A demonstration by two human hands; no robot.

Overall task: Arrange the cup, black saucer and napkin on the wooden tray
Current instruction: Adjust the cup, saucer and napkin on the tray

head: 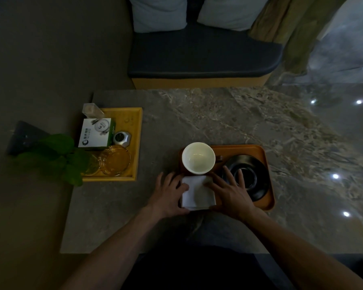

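White folded napkin (197, 192), square, at the near left corner of the wooden tray (262, 155), low centre of frame. Left hand (168, 197) and right hand (231, 195) flat on its edges, fingers spread, gripping nothing. Empty white cup (198, 157) just behind; black saucer (250, 181) right. Grey marble table (218, 114), dim room, cushioned bench (201, 57) at top.

wooden tray (262, 155) left edge hidden, forearms cropped

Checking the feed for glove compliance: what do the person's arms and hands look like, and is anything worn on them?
Both forearms are bare as far as the frame shows: no sleeves, gloves, watch or bands visible. The left hand and right hand show no rings that I can make out in the dim light.
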